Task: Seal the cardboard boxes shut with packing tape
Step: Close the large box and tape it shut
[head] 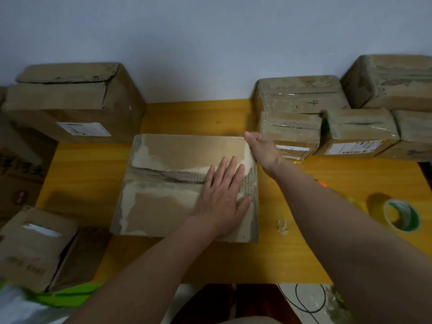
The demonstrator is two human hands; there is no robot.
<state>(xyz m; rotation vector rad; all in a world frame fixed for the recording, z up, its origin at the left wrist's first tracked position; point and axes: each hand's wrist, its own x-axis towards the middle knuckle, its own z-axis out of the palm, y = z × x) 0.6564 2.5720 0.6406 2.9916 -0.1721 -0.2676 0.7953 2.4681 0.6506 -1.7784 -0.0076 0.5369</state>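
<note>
**Hands on the box seam**

The left hand [222, 197] lies flat, fingers straight and spread, pressing the box [168, 183] flaps beside the seam. The right hand [261, 148] curls over the box's far right edge, gripping it. The tape roll [401, 215] sits well right of both, on the table [327, 230].

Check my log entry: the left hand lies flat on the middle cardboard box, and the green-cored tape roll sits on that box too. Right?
Not quite. The head view shows the green-cored tape roll on the yellow wooden table, right of the middle cardboard box. The left hand does lie flat on it.
</note>
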